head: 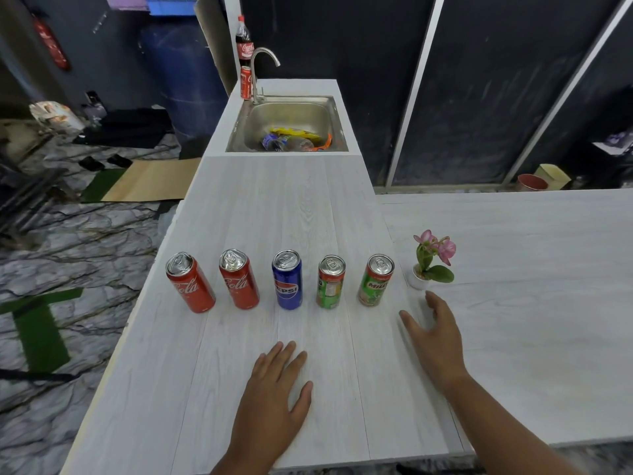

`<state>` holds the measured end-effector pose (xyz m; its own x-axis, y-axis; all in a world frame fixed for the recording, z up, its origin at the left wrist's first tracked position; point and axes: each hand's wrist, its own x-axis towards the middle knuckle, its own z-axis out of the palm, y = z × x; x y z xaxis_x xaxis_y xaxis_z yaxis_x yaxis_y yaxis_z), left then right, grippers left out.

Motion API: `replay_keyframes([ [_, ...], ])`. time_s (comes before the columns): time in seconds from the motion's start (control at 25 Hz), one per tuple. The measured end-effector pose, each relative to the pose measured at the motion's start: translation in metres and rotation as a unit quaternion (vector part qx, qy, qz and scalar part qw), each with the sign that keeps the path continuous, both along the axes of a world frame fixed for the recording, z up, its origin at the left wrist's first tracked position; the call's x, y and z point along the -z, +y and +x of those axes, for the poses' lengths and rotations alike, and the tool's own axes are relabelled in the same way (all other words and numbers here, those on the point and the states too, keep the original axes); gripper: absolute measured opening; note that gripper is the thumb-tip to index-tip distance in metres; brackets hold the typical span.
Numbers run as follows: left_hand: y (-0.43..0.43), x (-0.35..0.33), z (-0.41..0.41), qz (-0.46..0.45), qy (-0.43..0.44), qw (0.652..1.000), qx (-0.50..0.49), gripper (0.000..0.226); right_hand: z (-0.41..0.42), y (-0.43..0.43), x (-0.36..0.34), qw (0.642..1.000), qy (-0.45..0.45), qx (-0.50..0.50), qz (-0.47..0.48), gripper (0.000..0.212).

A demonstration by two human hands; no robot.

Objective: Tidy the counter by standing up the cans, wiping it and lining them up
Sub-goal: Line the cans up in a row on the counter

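Note:
Several cans stand upright in a row across the white counter (260, 207). From left to right they are a red Coca-Cola can (190, 282), a second red Coca-Cola can (239, 279), a blue Pepsi can (287, 279), a green can (330, 281) and a green Milo can (376, 280). My left hand (274, 402) lies flat and open on the counter in front of the Pepsi can, holding nothing. My right hand (435, 337) hovers open, fingers spread, just right of and nearer than the Milo can, not touching it. No cloth is in view.
A small potted pink flower (432, 260) stands right of the row, close to my right fingertips. At the far end a steel sink (291, 111) holds bottles and wrappers, with a tap (260, 72), a red can (245, 82) and a cola bottle (244, 41) behind it. The counter's left edge drops to the floor.

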<state>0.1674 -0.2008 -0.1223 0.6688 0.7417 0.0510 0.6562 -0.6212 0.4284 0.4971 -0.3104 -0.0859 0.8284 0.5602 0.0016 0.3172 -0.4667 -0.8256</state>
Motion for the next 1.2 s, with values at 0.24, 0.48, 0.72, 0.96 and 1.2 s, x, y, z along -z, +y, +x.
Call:
replay_keyframes([
  [0.24, -0.001, -0.001, 0.003, 0.008, -0.016, 1.0, -0.005, 0.061, 0.034, 0.014, -0.002, 0.998, -0.041, 0.038, -0.028, 0.073],
  [0.48, -0.001, 0.0, 0.002, 0.006, -0.019, 1.0, -0.011, 0.06, 0.063, 0.041, -0.005, 0.99, -0.091, 0.084, -0.066, 0.057],
  [0.72, -0.002, 0.001, 0.001, 0.013, -0.024, 0.999, -0.02, 0.059, 0.061, 0.033, -0.004, 0.995, -0.078, 0.056, 0.002, 0.039],
  [0.96, -0.004, -0.005, 0.003, 0.013, -0.033, 0.999, -0.021, 0.057, 0.014, -0.009, 0.0, 0.994, -0.09, -0.018, 0.056, 0.02],
  [1.2, -0.009, -0.008, -0.006, 0.015, -0.034, 0.999, -0.035, 0.057, -0.057, -0.022, 0.01, 0.989, -0.138, -0.048, -0.025, 0.032],
])
